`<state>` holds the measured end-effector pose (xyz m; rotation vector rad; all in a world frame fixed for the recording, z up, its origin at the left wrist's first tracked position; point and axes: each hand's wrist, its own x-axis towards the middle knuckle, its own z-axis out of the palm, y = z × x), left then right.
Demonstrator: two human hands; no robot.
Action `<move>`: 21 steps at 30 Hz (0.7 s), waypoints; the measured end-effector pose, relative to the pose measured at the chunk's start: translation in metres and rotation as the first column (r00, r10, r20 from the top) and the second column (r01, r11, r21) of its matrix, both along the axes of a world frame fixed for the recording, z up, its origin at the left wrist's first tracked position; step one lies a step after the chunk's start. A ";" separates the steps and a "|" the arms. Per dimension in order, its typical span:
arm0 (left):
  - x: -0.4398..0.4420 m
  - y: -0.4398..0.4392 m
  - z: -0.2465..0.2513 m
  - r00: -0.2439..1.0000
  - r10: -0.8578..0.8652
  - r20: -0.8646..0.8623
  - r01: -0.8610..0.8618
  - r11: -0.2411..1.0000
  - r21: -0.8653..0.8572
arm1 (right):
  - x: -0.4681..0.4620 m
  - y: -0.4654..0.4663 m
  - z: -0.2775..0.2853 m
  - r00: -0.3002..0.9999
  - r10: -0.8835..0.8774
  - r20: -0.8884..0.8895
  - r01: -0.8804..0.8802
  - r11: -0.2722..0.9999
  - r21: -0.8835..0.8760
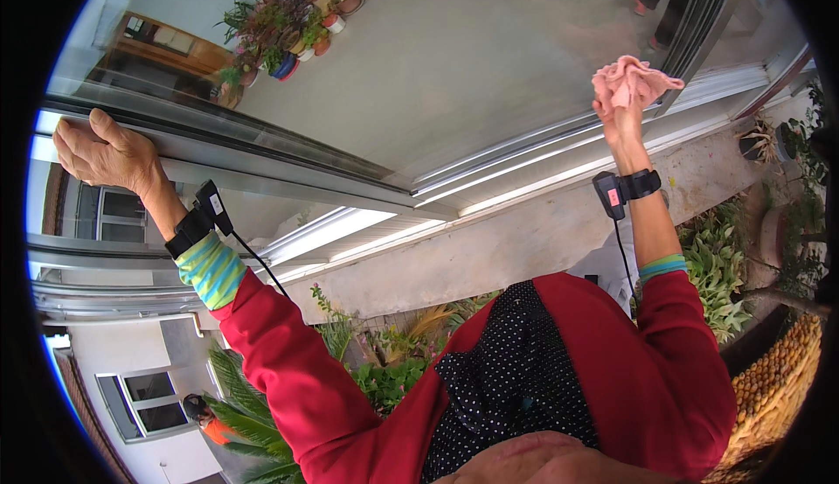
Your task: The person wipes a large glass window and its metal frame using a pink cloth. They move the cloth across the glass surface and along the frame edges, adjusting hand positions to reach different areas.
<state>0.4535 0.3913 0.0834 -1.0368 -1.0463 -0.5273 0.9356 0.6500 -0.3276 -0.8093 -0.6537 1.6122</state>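
My left hand [111, 153] is at the far left, its fingers curled over the upright metal frame [275, 168] of a sliding window. In my raised right hand [621, 123] is a crumpled pink cloth [630, 84]. It lies at the right part of the large glass pane [452, 84], near another metal frame [704, 38]. Whether the cloth presses on the glass I cannot tell. Potted plants and a person's dark-trousered legs show in the glass.
Below the window track [511, 149] runs a concrete ledge [406, 267]. Leafy plants [714, 261] grow close by on the right, with a cycad [252, 425] at lower left. Stacked corn cobs [777, 385] stand at lower right. A person in orange [216, 428] is farther off.
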 end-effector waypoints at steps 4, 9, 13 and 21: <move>-0.006 -0.001 0.003 0.999 0.007 -0.033 -0.006 1.000 0.027 | -0.084 -0.064 -0.010 0.988 0.016 -0.155 -0.010 0.999 0.044; -0.015 0.001 -0.006 0.997 -0.079 0.010 0.078 0.996 0.032 | -0.214 -0.168 -0.043 0.900 0.432 -0.056 -0.436 0.894 -0.102; -0.022 -0.004 -0.002 0.999 -0.006 0.047 0.005 0.999 0.032 | -0.282 -0.224 -0.026 0.727 0.647 -0.228 -0.686 0.690 -0.231; -0.021 0.016 -0.018 0.996 -0.005 -0.091 0.025 0.977 0.211 | -0.209 -0.148 -0.010 0.359 0.646 -0.674 -0.863 0.505 0.024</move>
